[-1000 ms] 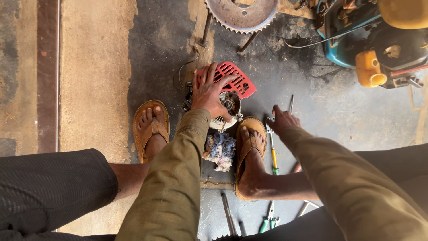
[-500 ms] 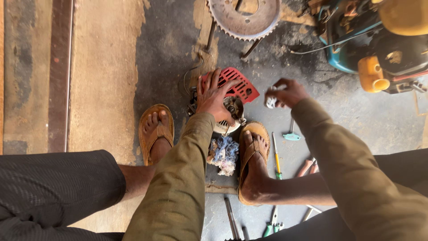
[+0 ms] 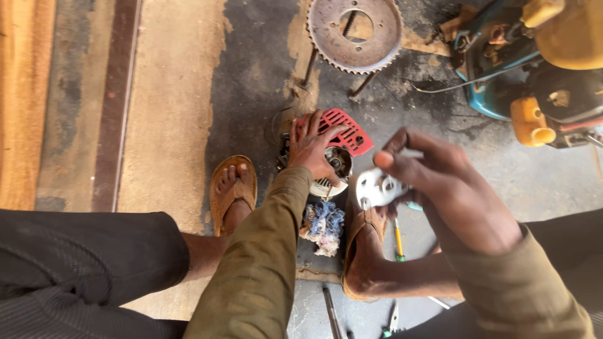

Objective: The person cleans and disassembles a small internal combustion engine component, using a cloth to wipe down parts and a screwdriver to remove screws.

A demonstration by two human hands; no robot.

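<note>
Left hand [image 3: 314, 147] on small engine [image 3: 333, 166]; right hand [image 3: 452, 188] lifts pale plate [image 3: 377, 188]

My right hand [image 3: 449, 194] was blurred, and so was the small pale metal plate [image 3: 377, 188] in its fingers; I could not make out its holes or edges. My left hand [image 3: 314, 147] covered much of the small engine [image 3: 333, 166], and the red cover [image 3: 345, 129] hid the rest behind it. The yellow and teal machine [image 3: 540, 69] was cut off by the top and right edges. My right foot hid most of its sandal [image 3: 361, 245]. The tools [image 3: 392, 317] at the bottom edge were cut off.
</note>
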